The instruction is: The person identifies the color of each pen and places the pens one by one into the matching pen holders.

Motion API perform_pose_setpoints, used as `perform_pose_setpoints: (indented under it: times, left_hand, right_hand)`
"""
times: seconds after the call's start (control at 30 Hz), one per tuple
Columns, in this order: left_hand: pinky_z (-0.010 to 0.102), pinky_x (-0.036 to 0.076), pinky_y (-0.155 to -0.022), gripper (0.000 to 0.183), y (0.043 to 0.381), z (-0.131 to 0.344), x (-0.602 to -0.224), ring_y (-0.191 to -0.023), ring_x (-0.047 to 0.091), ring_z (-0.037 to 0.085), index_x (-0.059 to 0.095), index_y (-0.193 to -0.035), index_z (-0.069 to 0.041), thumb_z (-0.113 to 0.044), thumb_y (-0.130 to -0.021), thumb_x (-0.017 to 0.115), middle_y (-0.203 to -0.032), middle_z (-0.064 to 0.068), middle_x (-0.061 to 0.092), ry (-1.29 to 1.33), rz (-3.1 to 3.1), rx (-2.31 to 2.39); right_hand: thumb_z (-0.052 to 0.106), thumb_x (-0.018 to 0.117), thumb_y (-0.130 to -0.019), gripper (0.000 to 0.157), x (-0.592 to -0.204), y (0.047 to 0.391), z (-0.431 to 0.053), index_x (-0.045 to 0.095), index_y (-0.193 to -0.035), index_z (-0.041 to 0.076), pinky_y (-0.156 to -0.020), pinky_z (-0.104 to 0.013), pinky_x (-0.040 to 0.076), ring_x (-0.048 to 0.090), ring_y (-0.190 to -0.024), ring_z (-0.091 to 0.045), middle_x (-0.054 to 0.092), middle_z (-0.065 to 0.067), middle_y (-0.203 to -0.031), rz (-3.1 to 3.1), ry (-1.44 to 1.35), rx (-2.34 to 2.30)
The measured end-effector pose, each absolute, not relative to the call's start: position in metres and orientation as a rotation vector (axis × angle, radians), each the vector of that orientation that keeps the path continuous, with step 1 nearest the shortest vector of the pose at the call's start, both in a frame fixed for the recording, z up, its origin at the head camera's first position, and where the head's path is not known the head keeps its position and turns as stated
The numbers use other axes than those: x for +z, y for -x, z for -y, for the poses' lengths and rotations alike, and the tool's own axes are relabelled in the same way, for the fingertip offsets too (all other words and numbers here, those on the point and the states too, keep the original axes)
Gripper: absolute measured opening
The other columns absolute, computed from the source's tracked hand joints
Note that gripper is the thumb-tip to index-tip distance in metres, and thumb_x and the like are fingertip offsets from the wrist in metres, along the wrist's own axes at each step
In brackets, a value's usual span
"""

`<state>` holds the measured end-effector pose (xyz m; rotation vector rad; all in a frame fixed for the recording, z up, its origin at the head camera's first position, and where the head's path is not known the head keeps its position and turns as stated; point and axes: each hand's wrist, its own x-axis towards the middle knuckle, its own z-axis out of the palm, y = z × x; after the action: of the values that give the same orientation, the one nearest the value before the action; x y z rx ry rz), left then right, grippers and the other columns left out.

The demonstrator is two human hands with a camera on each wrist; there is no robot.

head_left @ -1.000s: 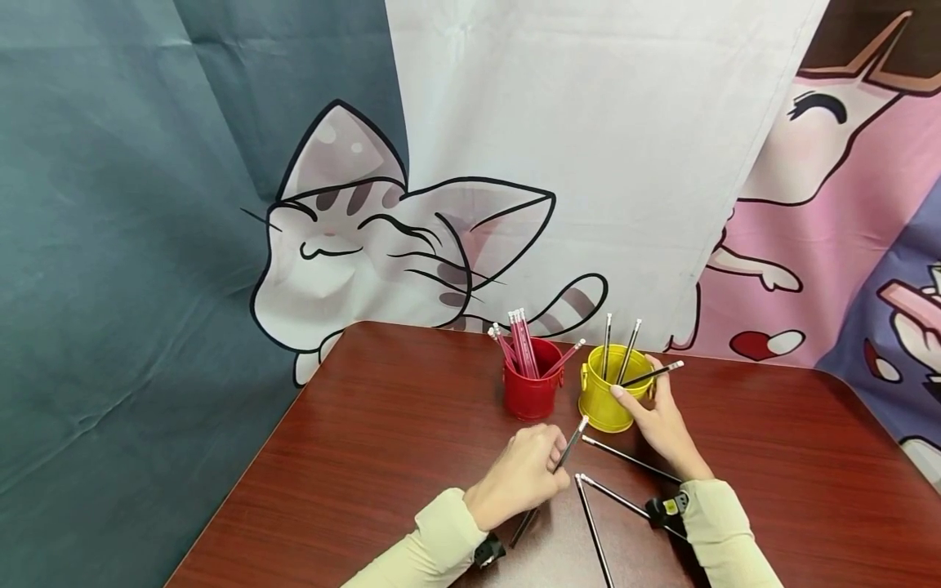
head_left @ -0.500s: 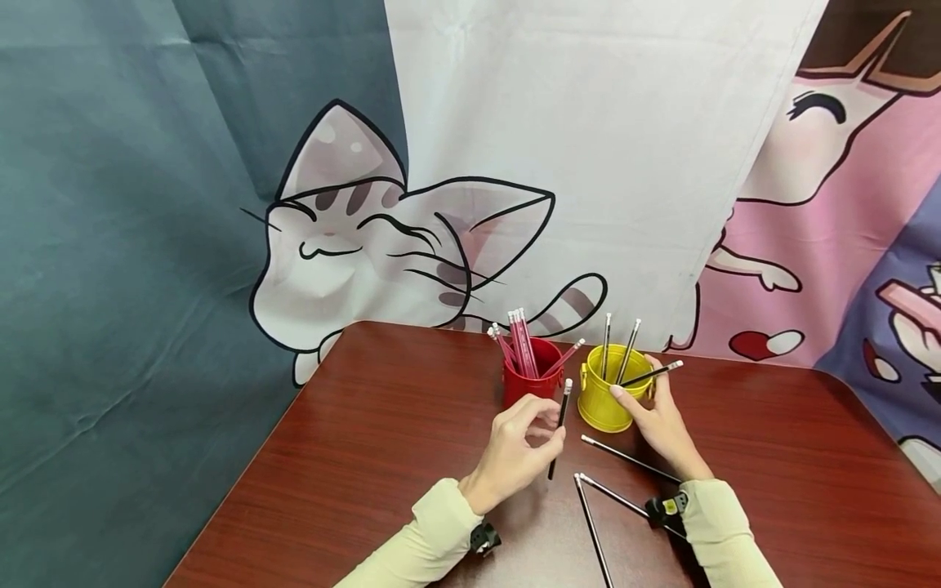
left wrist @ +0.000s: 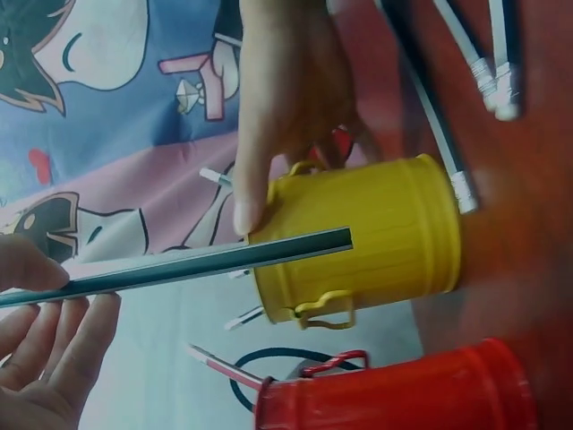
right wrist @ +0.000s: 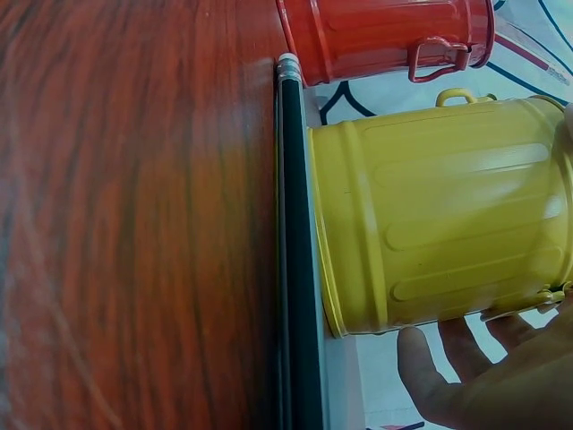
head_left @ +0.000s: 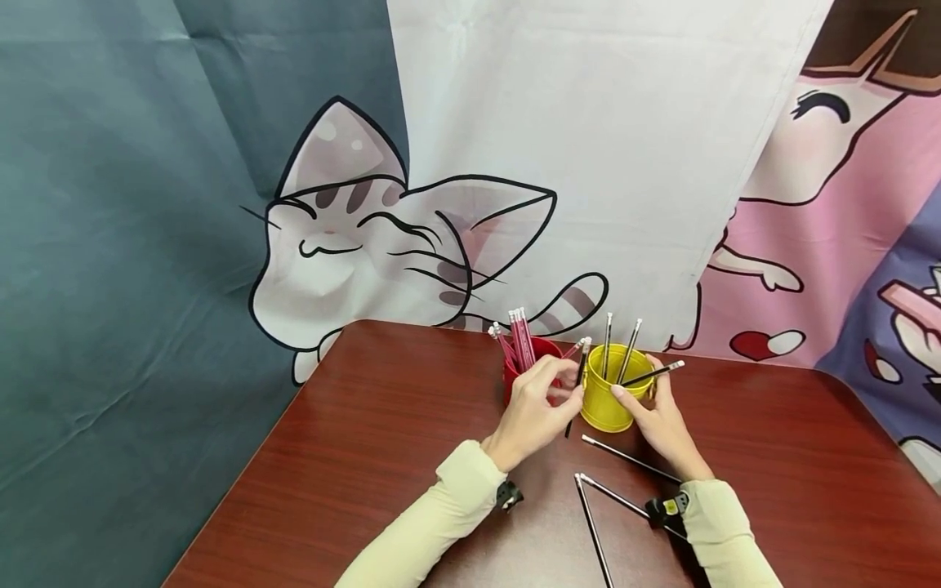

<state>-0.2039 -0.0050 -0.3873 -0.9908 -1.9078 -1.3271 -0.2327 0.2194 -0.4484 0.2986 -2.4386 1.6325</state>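
Observation:
My left hand [head_left: 538, 406] pinches a black pencil [left wrist: 215, 267] between thumb and fingertips. Its white eraser end points up, and in the head view it stands nearly upright, just left of a yellow bucket [head_left: 607, 410]. In the left wrist view the pencil's lower end crosses in front of that bucket's side. My right hand [head_left: 665, 420] grips the bucket at its right, the thumb near the rim. Several black pencils [head_left: 628, 354] stand in the yellow bucket, one leaning far right. The red bucket [left wrist: 394, 394] is partly hidden behind my left hand and holds several red pencils [head_left: 522, 339].
Several black pencils [head_left: 594, 531] lie on the brown wooden table [head_left: 353, 457] in front of the yellow bucket, some partly under the right forearm. A cloth printed with cartoon animals [head_left: 353, 245] hangs behind the table's back edge.
My left hand has lifted the black pencil from the table, turned it more upright and brought it up and right to the yellow bucket. The right hand has stayed in place.

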Motion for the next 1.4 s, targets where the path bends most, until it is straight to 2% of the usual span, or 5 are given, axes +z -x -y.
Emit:
perform_pose_setpoints:
  times: [0.2, 0.43, 0.6, 1.2, 1.4]
  left_hand:
    - [0.018, 0.053, -0.068, 0.022, 0.224, -0.010, -0.361, -0.078, 0.061, 0.022, 0.057, -0.098, 0.008, 0.009, -0.077, 0.064, -0.086, 0.016, 0.056, 1.040, 1.895, -1.331]
    - [0.010, 0.048, -0.073, 0.022, 0.256, -0.024, -0.348, -0.082, 0.059, 0.012, 0.055, -0.103, 0.003, 0.001, -0.082, 0.061, -0.088, 0.010, 0.055, 1.040, 1.912, -1.264]
    - [0.011, 0.048, -0.074, 0.022, 0.270, -0.036, -0.346, -0.084, 0.059, 0.013, 0.055, -0.105, 0.002, 0.000, -0.084, 0.061, -0.091, 0.010, 0.055, 1.027, 1.924, -1.275]
    - [0.010, 0.047, -0.074, 0.017, 0.265, -0.037, -0.402, -0.079, 0.058, 0.008, 0.059, -0.099, -0.003, -0.004, -0.082, 0.064, -0.087, 0.005, 0.058, 0.924, 2.133, -1.199]
    - [0.017, 0.034, -0.100, 0.016, 0.266, -0.039, -0.414, -0.073, 0.056, 0.006, 0.061, -0.095, -0.003, -0.002, -0.080, 0.066, -0.081, 0.003, 0.059, 0.928, 2.175, -1.120]
  right_hand:
    - [0.018, 0.062, -0.088, 0.069, -0.441, 0.229, -0.215, 0.019, -0.141, 0.010, -0.082, -0.007, 0.038, 0.045, -0.114, -0.032, 0.040, -0.019, -0.131, 2.362, -0.370, 1.709]
    - [0.023, 0.061, -0.089, 0.069, -0.461, 0.242, -0.223, 0.017, -0.142, 0.019, -0.082, -0.008, 0.039, 0.046, -0.111, -0.018, 0.041, -0.012, -0.130, 2.394, -0.360, 1.662]
    - [0.027, 0.060, -0.089, 0.070, -0.463, 0.242, -0.224, 0.016, -0.143, 0.021, -0.084, -0.010, 0.038, 0.045, -0.113, -0.019, 0.040, -0.011, -0.132, 2.432, -0.321, 1.641]
    - [0.021, 0.060, -0.089, 0.069, -0.433, 0.224, -0.212, 0.017, -0.142, 0.008, -0.083, -0.011, 0.036, 0.043, -0.115, -0.027, 0.038, -0.020, -0.133, 2.432, -0.304, 1.611]
    - [0.020, 0.061, -0.089, 0.069, -0.434, 0.225, -0.212, 0.018, -0.142, 0.008, -0.083, -0.012, 0.037, 0.042, -0.116, -0.032, 0.038, -0.021, -0.133, 2.429, -0.313, 1.608]
